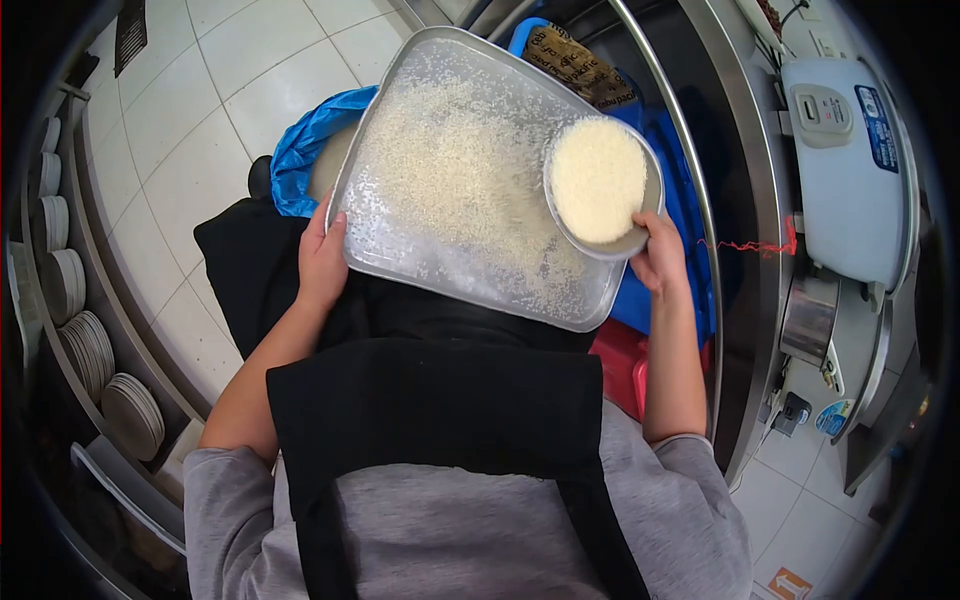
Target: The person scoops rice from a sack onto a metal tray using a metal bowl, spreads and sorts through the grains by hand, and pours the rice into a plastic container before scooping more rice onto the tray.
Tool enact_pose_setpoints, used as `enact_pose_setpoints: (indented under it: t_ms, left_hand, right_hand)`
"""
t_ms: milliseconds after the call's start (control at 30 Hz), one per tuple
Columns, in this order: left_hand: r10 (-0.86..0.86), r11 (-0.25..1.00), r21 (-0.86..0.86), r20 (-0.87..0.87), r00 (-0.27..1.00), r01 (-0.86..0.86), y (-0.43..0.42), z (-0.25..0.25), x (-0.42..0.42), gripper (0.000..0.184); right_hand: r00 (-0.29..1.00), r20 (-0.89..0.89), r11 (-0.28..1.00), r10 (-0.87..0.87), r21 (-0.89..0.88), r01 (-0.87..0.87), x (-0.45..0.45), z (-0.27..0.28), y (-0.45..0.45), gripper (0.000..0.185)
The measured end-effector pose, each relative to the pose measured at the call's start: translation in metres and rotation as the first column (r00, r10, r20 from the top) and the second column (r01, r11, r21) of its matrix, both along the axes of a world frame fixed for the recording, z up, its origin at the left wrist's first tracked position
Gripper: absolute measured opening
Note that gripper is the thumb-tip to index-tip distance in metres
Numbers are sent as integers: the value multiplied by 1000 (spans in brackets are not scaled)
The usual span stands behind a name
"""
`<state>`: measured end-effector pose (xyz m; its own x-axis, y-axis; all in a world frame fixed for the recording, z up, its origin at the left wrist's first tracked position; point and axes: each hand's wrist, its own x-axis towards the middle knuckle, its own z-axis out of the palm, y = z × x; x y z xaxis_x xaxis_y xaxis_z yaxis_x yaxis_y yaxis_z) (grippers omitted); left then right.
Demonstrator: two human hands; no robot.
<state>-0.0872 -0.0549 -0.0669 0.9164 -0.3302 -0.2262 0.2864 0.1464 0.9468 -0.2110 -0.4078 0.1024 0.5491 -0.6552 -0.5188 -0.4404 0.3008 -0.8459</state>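
A metal tray (400, 262) lies tilted across my lap, with white rice grains (450, 160) scattered over it. My left hand (323, 258) grips the tray's left edge, thumb on top. Over the tray's right side is a round metal bowl (655, 185) filled with rice (598, 180). My right hand (660, 252) holds this bowl by its lower right rim, the thumb inside near the rice. Beyond the tray's left edge stands a container lined with a blue plastic bag (292, 165), partly hidden by the tray.
Stacked plates (88, 350) fill a shelf at the left. A metal rail (690, 150) curves past blue bags (683, 200) at the right. Beneath my right forearm is a red container (622, 368). A large rice cooker (845, 170) and a metal pot (810, 318) are farther right.
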Motion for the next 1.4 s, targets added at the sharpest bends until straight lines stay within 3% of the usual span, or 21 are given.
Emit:
enact_pose_setpoints:
  t_ms: [67, 133, 200, 333, 400, 467, 533, 600, 667, 733, 800, 933, 1200, 1233, 1333, 1400]
  left_hand:
    - [6, 1000, -1, 21, 1000, -6, 0, -4, 0, 43]
    - [-3, 1000, 9, 3, 1000, 3, 0, 0, 0, 42]
    - [-10, 1000, 18, -10, 1000, 10, -1, 1, 0, 42]
    - [22, 999, 26, 14, 1000, -22, 0, -7, 1, 40]
    - [20, 999, 38, 19, 1000, -20, -1, -8, 0, 40]
    - [21, 999, 29, -40, 999, -20, -1, -4, 0, 40]
    - [15, 999, 49, -8, 1000, -15, 0, -6, 1, 40]
    - [15, 998, 69, 16, 1000, -16, 1, -6, 0, 40]
    - [4, 1000, 14, -31, 1000, -3, 0, -3, -1, 40]
    - [12, 1000, 19, 4, 1000, -12, -1, -3, -2, 40]
    - [30, 999, 23, 41, 999, -31, -1, -1, -1, 40]
    - [5, 1000, 9, 28, 1000, -5, 1, -2, -2, 41]
    - [-21, 999, -51, -31, 999, 19, 1, -3, -2, 44]
    - [-21, 998, -51, -31, 999, 20, 2, -3, -1, 44]
    - [-20, 998, -63, -41, 999, 17, 0, -4, -1, 43]
    - [-3, 1000, 13, 44, 999, 2, 0, -5, -1, 43]
  right_hand:
    - [995, -96, 1000, 18, -19, -20, -18, 6, -9, 33]
    - [988, 66, 990, -142, -1, 142, -39, -7, -19, 34]
    - [985, 33, 986, -169, -2, 170, -59, -3, -24, 35]
    - [996, -32, 997, -78, -8, 77, -84, 1, -38, 39]
    - [968, 38, 969, -246, -11, 247, -89, -5, -38, 40]
    - [979, -16, 979, -205, -15, 204, -88, -4, -41, 41]
    - [996, -78, 999, -48, -30, 46, -72, 4, -30, 41]
    - [992, -124, 998, -21, -60, 14, -50, 4, -11, 43]
    - [981, 141, 991, -134, 15, 134, -33, -18, -8, 41]
    - [987, 114, 993, -112, -10, 114, -8, -8, 8, 38]
    - [999, 4, 999, 50, 7, -50, 11, -4, 14, 41]
    - [992, 129, 996, -4, 91, -8, 43, -19, 29, 38]
    - [990, 141, 997, 11, 69, -21, 35, -7, 17, 37]
    - [992, 43, 991, 120, 56, -122, 26, 1, 5, 36]
    - [995, 56, 996, 78, 49, -81, 1, -2, 3, 34]
    - [987, 114, 991, -110, 85, 101, -16, -2, 2, 34]
